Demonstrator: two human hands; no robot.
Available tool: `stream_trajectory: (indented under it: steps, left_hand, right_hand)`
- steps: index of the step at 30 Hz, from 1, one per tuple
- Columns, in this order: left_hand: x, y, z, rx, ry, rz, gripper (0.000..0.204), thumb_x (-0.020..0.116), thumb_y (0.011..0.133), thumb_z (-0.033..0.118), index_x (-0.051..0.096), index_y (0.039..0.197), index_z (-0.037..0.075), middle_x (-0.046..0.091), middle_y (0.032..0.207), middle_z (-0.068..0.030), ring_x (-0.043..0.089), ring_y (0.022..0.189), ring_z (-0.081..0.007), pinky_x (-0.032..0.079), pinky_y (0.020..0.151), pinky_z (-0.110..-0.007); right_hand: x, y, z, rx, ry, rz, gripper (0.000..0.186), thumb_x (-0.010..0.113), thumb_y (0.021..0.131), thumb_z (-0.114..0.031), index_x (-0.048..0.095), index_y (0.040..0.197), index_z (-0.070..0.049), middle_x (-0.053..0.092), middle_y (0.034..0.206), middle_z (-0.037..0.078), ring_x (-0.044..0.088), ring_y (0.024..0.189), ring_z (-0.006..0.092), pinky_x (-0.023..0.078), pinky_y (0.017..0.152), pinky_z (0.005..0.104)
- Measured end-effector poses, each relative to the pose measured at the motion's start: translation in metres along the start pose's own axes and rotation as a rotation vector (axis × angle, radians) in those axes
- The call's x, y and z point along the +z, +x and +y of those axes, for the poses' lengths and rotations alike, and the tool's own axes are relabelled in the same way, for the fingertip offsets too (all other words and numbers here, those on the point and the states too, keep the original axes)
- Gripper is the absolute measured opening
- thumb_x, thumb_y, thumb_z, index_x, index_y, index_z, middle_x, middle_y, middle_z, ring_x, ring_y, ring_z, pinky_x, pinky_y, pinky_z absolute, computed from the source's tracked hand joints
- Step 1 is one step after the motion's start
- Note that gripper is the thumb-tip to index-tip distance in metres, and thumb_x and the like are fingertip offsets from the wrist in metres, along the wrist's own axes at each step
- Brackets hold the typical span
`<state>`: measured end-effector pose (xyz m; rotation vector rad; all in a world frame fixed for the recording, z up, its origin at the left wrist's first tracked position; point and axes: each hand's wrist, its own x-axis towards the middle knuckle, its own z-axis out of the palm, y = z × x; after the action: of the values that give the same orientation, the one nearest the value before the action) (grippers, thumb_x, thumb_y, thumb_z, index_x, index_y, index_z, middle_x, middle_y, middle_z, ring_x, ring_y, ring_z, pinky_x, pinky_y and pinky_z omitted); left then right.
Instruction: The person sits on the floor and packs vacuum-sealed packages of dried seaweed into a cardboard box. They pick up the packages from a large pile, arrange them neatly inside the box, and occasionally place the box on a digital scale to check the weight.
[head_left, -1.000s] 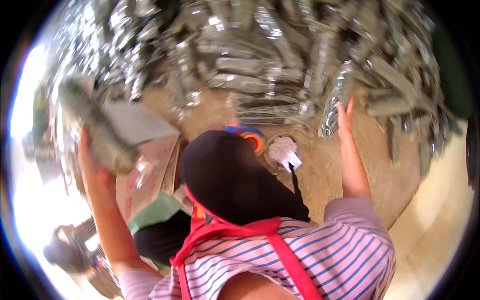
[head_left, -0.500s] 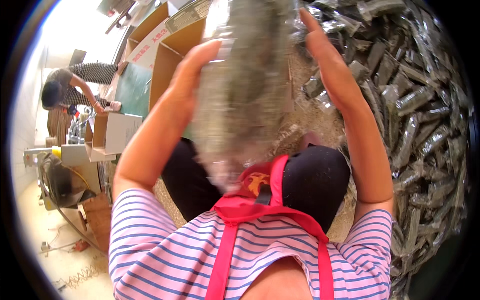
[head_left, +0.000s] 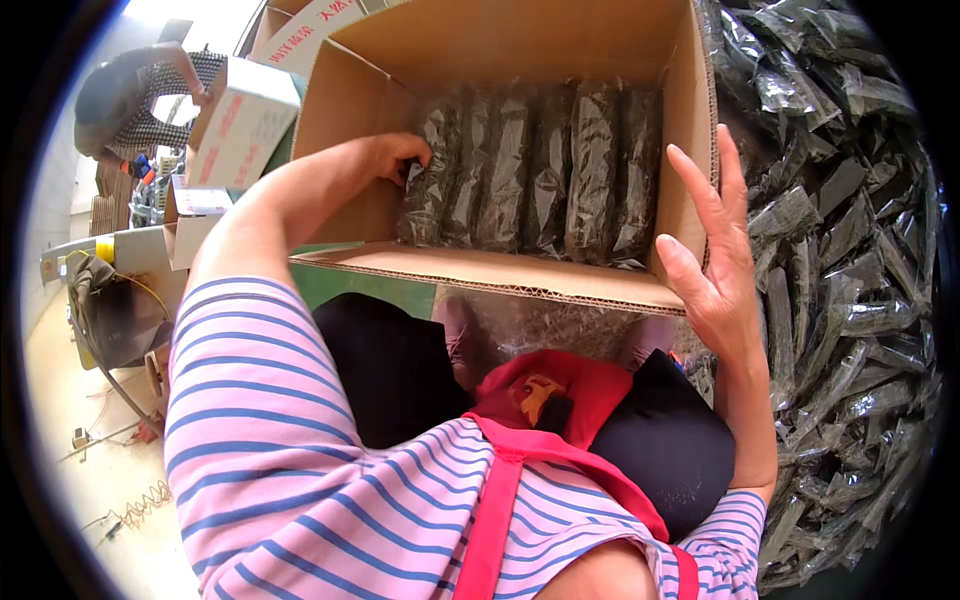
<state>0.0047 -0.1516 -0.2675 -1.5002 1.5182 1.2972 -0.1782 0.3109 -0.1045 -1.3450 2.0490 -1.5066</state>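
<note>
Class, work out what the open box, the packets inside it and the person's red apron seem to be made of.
Open box: matt brown corrugated cardboard, shown by the ridged cut edge.
Packets: wrapped in glossy, probably clear plastic film, judging by creases and bright highlights.
Red apron: probably dull cloth, since it folds softly; its fibre can't be told.

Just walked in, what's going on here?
A person's left hand is curled against the leftmost of six long, dark, plastic-wrapped packets lying side by side in an open brown cardboard box. The right hand, fingers spread, is at the box's right wall. A heap of similar shiny packets lies to the right. At upper left, a co-worker is near white cardboard cartons.
</note>
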Motion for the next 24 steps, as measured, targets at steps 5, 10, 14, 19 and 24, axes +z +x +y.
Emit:
stream_trajectory:
  steps: [5,10,14,19,24]
  left_hand:
    - [0.053,-0.08,0.023,0.252,-0.252,-0.166,0.061,0.071,0.074,0.024,0.044,0.125,0.008,0.054,0.12,-0.0103,0.055,0.104,-0.027,0.046,0.087,-0.046]
    - [0.043,-0.015,0.004,0.309,-0.008,0.148,0.062,0.075,0.071,0.02,0.044,0.12,0.0,0.054,0.118,-0.0167,0.055,0.105,-0.0258,0.046,0.088,-0.038]
    - [0.066,-0.045,0.02,0.294,0.333,0.502,0.088,0.079,0.06,0.033,0.035,0.124,-0.009,0.052,0.12,-0.0231,0.051,0.113,-0.0307,0.043,0.092,-0.037]
    - [0.05,-0.07,0.019,0.31,0.292,0.368,0.08,0.077,0.063,0.033,0.043,0.118,-0.013,0.05,0.12,-0.0262,0.051,0.112,-0.0327,0.043,0.092,-0.039]
    - [0.07,-0.037,0.038,0.417,1.374,0.696,0.064,0.06,0.076,0.052,0.059,0.095,-0.009,0.058,0.102,-0.0273,0.056,0.096,-0.0391,0.047,0.081,-0.044]
  right_hand:
    - [-0.011,0.003,0.004,0.006,-0.001,0.001,0.057,0.059,0.075,-0.015,0.048,0.13,-0.009,0.017,0.148,0.018,0.018,0.138,0.0321,0.016,0.11,0.0396]
    - [-0.016,0.005,0.006,-0.005,0.012,-0.012,0.056,0.059,0.075,-0.015,0.049,0.13,-0.009,0.017,0.148,0.019,0.018,0.138,0.0321,0.016,0.11,0.0399]
    - [-0.01,0.006,0.008,-0.004,0.001,0.018,0.055,0.059,0.075,-0.014,0.049,0.13,-0.009,0.018,0.148,0.019,0.018,0.137,0.0323,0.017,0.11,0.0396]
    - [-0.002,0.007,0.011,-0.055,-0.026,0.032,0.055,0.06,0.076,-0.015,0.049,0.129,-0.01,0.02,0.147,0.019,0.02,0.137,0.0326,0.019,0.109,0.0398]
    - [-0.011,0.005,0.006,-0.077,-0.061,0.106,0.05,0.061,0.075,-0.019,0.054,0.124,-0.009,0.026,0.144,0.021,0.024,0.134,0.034,0.021,0.109,0.0413]
